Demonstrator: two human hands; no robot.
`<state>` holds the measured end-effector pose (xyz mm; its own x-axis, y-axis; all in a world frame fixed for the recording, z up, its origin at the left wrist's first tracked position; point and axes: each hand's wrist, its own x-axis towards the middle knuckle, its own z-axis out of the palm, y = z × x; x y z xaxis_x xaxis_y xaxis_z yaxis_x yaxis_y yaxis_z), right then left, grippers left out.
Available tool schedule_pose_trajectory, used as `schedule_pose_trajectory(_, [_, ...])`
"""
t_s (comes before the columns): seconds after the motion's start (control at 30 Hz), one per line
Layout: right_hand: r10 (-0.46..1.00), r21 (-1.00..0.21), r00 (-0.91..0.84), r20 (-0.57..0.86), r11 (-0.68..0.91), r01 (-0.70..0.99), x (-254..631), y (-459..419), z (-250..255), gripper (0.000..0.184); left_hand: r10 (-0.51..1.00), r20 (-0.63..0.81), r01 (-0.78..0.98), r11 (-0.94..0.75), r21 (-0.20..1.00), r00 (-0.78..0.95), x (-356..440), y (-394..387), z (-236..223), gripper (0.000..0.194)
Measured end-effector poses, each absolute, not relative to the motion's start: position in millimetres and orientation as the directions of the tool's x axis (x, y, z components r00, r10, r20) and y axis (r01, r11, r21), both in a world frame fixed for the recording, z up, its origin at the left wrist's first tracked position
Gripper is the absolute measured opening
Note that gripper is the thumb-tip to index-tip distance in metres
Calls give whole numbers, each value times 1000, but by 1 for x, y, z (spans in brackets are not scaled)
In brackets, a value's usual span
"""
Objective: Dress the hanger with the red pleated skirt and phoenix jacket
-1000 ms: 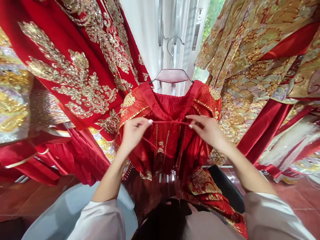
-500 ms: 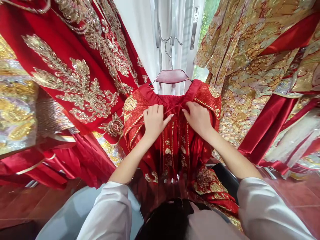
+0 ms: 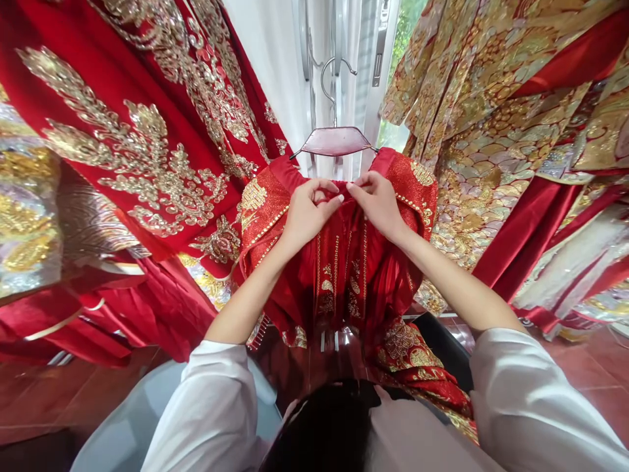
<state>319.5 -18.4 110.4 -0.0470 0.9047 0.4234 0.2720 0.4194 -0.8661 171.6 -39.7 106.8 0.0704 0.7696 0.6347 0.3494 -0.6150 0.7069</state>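
A red skirt with gold embroidery (image 3: 344, 275) hangs from a pink hanger (image 3: 335, 141) straight ahead. My left hand (image 3: 307, 210) and my right hand (image 3: 378, 203) meet at the top middle of its waistband (image 3: 289, 172). The fingers of both hands are curled and pinch the red fabric there, fingertips almost touching. What lies between the fingertips is too small to make out. White sleeves cover both my upper arms.
Red robes with gold embroidery (image 3: 147, 144) hang close on the left. Gold and red robes (image 3: 491, 131) hang close on the right. Behind the hanger are white curtains and a window frame (image 3: 378, 59). Below are a pale rounded object (image 3: 128, 419) and a red tiled floor (image 3: 590, 373).
A second ago my hands were apart, pulling a thin red tie taut. They came together on the waistband, then rose to its top edge.
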Motion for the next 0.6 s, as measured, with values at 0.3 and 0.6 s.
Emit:
schedule_pose_trajectory(0.3, [729, -563, -77, 680, 587, 582, 374, 12, 130, 4, 628, 773, 355, -705, 613, -88, 116, -13, 122, 21])
schedule_pose_trajectory(0.6, [745, -721, -652, 142, 529, 447, 362, 0, 141, 9, 685, 724, 774, -498, 390, 76, 119, -38, 110, 11])
